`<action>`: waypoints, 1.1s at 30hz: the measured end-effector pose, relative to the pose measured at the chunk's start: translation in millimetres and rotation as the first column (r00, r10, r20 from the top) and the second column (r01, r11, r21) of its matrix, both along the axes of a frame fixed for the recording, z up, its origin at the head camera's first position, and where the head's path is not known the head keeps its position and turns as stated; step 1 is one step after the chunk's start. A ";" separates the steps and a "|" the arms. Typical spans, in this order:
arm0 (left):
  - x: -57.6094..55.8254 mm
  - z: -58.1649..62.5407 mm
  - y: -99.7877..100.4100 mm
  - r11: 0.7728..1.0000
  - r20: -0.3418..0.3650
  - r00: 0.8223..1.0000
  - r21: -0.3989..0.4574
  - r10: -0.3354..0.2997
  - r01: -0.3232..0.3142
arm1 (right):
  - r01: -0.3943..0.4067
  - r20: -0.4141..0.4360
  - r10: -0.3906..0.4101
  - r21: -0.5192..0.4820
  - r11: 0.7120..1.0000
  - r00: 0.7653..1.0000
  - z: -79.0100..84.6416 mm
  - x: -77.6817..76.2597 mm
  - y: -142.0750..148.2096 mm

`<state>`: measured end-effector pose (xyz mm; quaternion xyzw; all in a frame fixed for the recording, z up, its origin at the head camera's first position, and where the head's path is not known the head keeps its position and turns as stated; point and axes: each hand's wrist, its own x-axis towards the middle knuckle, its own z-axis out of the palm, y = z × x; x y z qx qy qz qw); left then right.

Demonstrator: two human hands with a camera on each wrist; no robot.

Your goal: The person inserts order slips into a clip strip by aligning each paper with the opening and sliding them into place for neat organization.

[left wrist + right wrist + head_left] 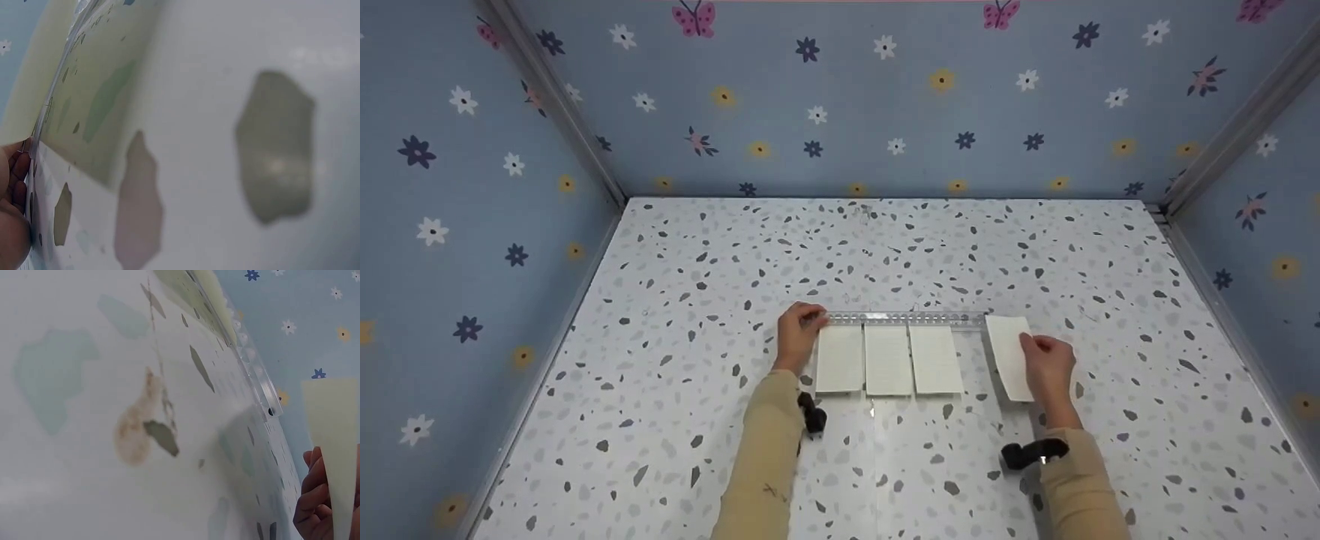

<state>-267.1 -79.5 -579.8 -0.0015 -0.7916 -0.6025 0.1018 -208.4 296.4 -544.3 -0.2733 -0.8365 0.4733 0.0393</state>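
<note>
A clear ruler [907, 318] with a row of holes runs left to right across the middle of the table. My left hand [799, 334] pinches its left end, beside the top corner of the first slip. Three pale paper slips, the left [839, 360], the middle [887, 360] and the right [936, 360], stand side by side with their top edges along the ruler; whether they are fastened to it I cannot tell. Off the ruler's right end, my right hand [1050, 367] grips a fourth slip [1006, 356] by its right edge. This slip is raised and slightly bent in the right wrist view.
The white speckled table [697, 300] has blue flowered panels behind it [847, 97] and at both sides. A black wrist camera [813, 416] sits on the left sleeve, another [1031, 454] on the right one.
</note>
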 end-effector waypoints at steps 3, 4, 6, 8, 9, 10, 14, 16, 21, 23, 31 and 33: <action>-0.1 -0.1 -0.3 1.000 0.000 1.000 -0.016 0.007 -0.007 | -0.006 0.018 0.007 -0.018 1.000 1.000 0.4 0.6 -1.7; -0.2 -0.2 -0.5 1.000 -0.002 1.000 -0.020 0.008 -0.008 | -0.007 0.028 0.008 -0.025 1.000 1.000 0.3 0.7 -2.2; -0.4 -0.4 -0.8 1.000 -0.009 1.000 -0.027 0.009 -0.009 | -0.009 0.050 0.011 -0.042 0.999 0.999 0.6 0.7 -3.7; -0.5 -0.6 -0.8 0.999 -0.010 1.000 -0.030 0.010 -0.010 | -0.012 0.082 0.016 -0.050 0.999 0.997 1.1 0.8 -5.3; -0.5 -0.6 -0.8 1.000 -0.009 1.000 -0.029 0.010 -0.010 | -0.012 0.097 0.018 -0.055 0.998 0.995 1.5 0.8 -6.1; -0.4 -0.6 -0.8 0.999 -0.012 1.000 -0.030 0.009 -0.009 | -0.013 0.108 0.019 -0.058 0.998 0.994 1.5 0.8 -6.8; 0.0 -0.7 -0.9 1.000 -0.013 1.000 -0.026 0.003 -0.004 | -0.021 0.122 0.028 -0.056 0.998 0.992 1.5 1.4 -9.7; 0.5 -0.3 -0.9 1.000 -0.011 1.000 -0.013 -0.005 0.005 | -0.032 0.092 0.036 -0.039 0.999 0.995 1.1 1.8 -10.7; 1.5 1.0 -0.6 1.000 0.003 1.000 0.018 -0.019 0.019 | -0.057 0.063 0.058 -0.019 0.998 0.996 0.5 1.4 -12.3; 1.3 0.9 -0.5 1.000 0.004 1.000 0.021 -0.018 0.018 | -0.064 0.085 0.065 -0.025 0.998 0.994 0.7 0.7 -13.1; -0.4 1.4 -0.3 1.000 0.013 1.000 0.001 0.000 0.000 | -0.101 0.132 0.105 -0.035 0.994 0.986 3.1 -2.3 -18.3; -0.6 1.1 -0.4 1.000 0.012 1.000 -0.006 0.003 -0.002 | -0.106 0.144 0.109 -0.034 0.994 0.983 4.1 -3.0 -19.7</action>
